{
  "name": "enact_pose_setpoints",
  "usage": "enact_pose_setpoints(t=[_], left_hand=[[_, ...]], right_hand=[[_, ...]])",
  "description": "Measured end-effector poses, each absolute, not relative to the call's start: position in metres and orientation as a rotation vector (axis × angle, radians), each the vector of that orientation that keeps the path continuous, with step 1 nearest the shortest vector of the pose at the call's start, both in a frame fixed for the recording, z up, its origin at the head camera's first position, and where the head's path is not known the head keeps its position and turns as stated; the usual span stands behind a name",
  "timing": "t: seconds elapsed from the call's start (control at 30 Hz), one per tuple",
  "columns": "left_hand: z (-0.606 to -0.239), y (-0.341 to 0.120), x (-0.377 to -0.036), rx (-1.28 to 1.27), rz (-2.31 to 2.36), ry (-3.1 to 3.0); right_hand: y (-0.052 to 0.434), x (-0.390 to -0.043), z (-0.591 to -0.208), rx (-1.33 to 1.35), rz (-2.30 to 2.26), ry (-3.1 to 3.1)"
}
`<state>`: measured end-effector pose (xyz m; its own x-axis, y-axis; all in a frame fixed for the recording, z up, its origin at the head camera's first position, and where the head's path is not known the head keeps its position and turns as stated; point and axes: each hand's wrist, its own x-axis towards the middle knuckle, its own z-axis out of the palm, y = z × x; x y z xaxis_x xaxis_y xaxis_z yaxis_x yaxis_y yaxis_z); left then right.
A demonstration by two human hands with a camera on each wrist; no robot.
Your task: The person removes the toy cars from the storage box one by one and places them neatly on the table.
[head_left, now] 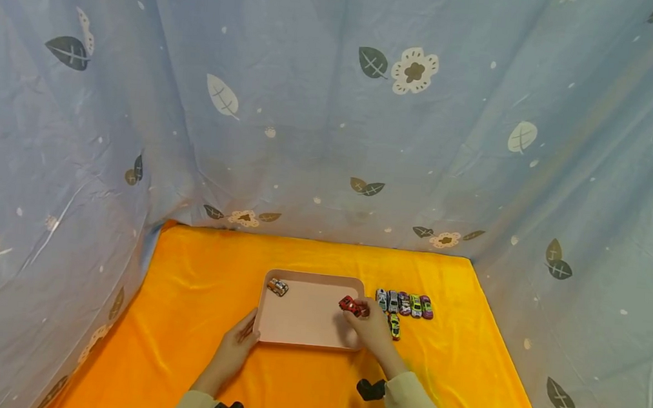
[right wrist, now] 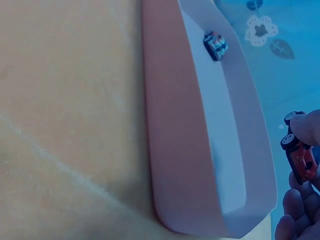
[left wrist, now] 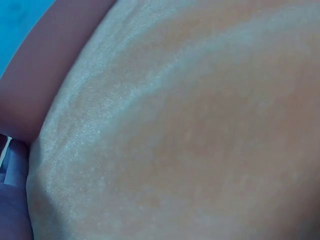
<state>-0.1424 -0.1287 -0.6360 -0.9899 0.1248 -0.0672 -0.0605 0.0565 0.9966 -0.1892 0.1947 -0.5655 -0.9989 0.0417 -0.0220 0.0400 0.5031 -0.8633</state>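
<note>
A person kneels or sits at an orange cloth (head_left: pixel 194 322) spread under a blue sheet printed with leaves and flowers (head_left: pixel 335 101), both sleeves reaching in from below. The right hand (head_left: pixel 372 328) pinches a small red toy car (head_left: pixel 352 306) between fingertips and thumb, holding it over the right-hand edge of a shallow pink tray (head_left: pixel 303 341), roughly at the tray's far right corner; whether the car's wheels touch the tray floor I cannot tell. From the right wrist view the same car shows with its wheels toward the camera, gripped by the fingertips beside the tray's wall. The left hand (head_left: pixel 237 345) rests against the tray's near left corner, fingers lying fairly straight along the rim, holding nothing. Inside the tray, up in the far left corner, sits 1 white and orange toy car (head_left: pixel 277 286), well apart from the red one. Just to the right of the tray, on the cloth, stands a row of 5 toy cars (head_left: pixel 404 303) parked side by side and nearly touching, and 1 yellow-green toy car (head_left: pixel 394 326) lies just in front of that row, close beside the right hand. The left wrist view shows only blurred orange cloth and a bit of skin.
</note>
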Motion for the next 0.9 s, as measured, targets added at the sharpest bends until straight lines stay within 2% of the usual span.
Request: enact_pose_setpoints(t=[0.6,0.9], left_hand=[[-0.639,-0.129,-0.143,0.013,2.118,2.124],[-0.636,-0.131,-0.143,0.038,2.118,2.115]], right_hand=[[0.211,-0.182,-0.575,-0.114,1.511,-2.667],[0.227,-0.175,-0.579,-0.252,1.562,-2.668]])
